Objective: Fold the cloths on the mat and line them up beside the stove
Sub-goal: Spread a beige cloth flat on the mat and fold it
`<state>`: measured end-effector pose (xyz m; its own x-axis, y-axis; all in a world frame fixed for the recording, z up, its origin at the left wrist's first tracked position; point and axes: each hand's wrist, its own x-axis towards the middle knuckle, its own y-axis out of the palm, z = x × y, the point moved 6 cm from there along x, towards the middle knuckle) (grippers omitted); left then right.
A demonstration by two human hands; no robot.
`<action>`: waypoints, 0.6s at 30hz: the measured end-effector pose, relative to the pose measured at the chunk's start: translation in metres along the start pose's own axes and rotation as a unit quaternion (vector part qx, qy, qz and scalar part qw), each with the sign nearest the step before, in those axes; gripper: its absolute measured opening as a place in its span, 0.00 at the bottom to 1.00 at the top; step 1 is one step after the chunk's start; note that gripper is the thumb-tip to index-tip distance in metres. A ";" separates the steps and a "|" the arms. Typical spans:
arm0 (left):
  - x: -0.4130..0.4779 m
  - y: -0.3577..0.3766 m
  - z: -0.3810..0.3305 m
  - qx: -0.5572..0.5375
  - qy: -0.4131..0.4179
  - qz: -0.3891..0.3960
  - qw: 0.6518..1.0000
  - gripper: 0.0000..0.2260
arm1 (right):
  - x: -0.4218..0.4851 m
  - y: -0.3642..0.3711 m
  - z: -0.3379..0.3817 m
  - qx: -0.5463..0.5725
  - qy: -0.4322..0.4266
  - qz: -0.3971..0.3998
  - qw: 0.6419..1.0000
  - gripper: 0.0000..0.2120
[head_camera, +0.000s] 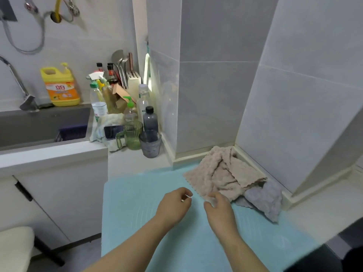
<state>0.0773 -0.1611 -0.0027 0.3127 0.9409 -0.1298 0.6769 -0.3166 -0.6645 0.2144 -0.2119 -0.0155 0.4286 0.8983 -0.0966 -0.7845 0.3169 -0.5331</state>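
Head feed, one frame, some motion blur. Pale blue mat (141,222) covers the counter in front of the person, running back to the tiled corner. Two cloths lie on its far right part, both unfolded and crumpled: a beige cloth (222,173) heaped against the corner, and a grey cloth (265,201) tucked partly under the beige one's right edge and spilling toward the mat's right side. The two cloths touch. Left hand (173,205) hovers over bare mat, fingers loosely curled inward, nothing in them, apart from both cloths. Right hand (220,209) sits just beside it, fingers relaxed and slightly spread, tips at the near edge of the beige cloth; I cannot tell through the blur whether they touch it, and I see no pinch. At the lower right corner a dark surface (322,258) borders the mat; I cannot say from here whether that is the stove. Left of the mat, on the pale counter: a green ribbed mug (132,136), a grey cup (150,143) just beside it, a dark bottle (150,119) behind them, a phone (113,131) resting on a crumpled rag (102,124). Farther left, a sink (39,126) with a faucet (19,85), a yellow detergent jug (60,87) behind it, and a knife block (133,83) among bottles.
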 end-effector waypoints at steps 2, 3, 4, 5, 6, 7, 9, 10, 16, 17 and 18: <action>0.028 0.003 0.004 0.054 0.032 0.032 0.998 0.14 | 0.017 0.009 -0.008 -0.015 0.014 -0.020 1.000 0.18; 0.043 0.006 0.005 0.086 0.061 0.052 0.993 0.15 | 0.024 0.014 -0.013 -0.025 0.025 -0.037 0.999 0.20; 0.055 0.011 0.005 0.113 0.095 0.070 0.986 0.17 | 0.029 0.017 -0.019 -0.052 0.031 -0.058 0.997 0.21; 0.066 0.016 0.004 0.135 0.132 0.088 0.978 0.19 | 0.031 0.020 -0.024 -0.098 0.036 -0.073 0.992 0.23; 0.079 0.022 0.005 0.159 0.166 0.108 0.967 0.21 | 0.035 0.024 -0.030 -0.143 0.040 -0.097 0.984 0.23; 0.088 0.028 0.007 0.187 0.188 0.126 0.956 0.21 | 0.037 0.027 -0.032 -0.173 0.044 -0.123 0.976 0.22; 0.105 0.035 0.011 0.240 0.214 0.147 0.935 0.17 | 0.036 0.029 -0.030 -0.188 0.064 -0.176 0.964 0.13; 0.110 0.034 0.010 0.257 0.227 0.142 0.928 0.15 | 0.035 0.028 -0.027 -0.193 0.074 -0.196 0.959 0.08; 0.118 0.030 0.001 0.325 0.386 0.195 0.841 0.11 | 0.009 0.046 -0.008 -0.232 0.146 -0.232 0.933 0.05; 0.116 0.026 0.004 0.329 0.405 0.208 0.827 0.11 | 0.001 0.054 -0.005 -0.232 0.157 -0.228 0.933 0.04; 0.113 0.022 0.009 0.329 0.422 0.224 0.815 0.11 | -0.007 0.062 0.001 -0.231 0.164 -0.229 0.931 0.05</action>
<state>0.1219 -0.0607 -0.0383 0.9646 0.2441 -0.0999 -0.0477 -0.2113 -0.9763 0.1624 -0.1987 -0.0467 0.8448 0.5348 0.0186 -0.2412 0.4115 -0.8789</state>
